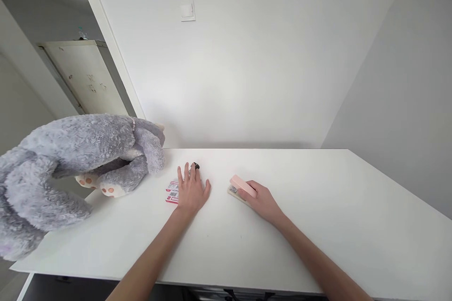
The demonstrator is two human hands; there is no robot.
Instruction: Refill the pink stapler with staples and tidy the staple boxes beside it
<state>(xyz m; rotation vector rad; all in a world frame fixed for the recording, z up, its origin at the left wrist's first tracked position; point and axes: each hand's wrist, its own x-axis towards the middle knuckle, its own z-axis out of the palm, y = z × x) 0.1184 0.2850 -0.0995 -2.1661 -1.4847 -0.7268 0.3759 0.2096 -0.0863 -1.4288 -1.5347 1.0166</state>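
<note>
My right hand (263, 202) is closed around a small stapler (243, 185) with a pink upper arm and a cream base, at the middle of the white table (219, 254). Its front end points away and to the left, and my palm hides the rear. To the left, my left hand (191, 193) lies palm down with its fingers spread. Beside and partly under it are small red-and-white boxes (172, 193) with barcode labels. A small black object (195, 166) shows just past the fingertips; most of it is hidden.
A large grey plush toy (84, 146) with pale paws sprawls over the table's left end. Behind the table rises a white wall with a light switch (188, 11). A pale cabinet (84, 75) stands beyond the doorway at the left.
</note>
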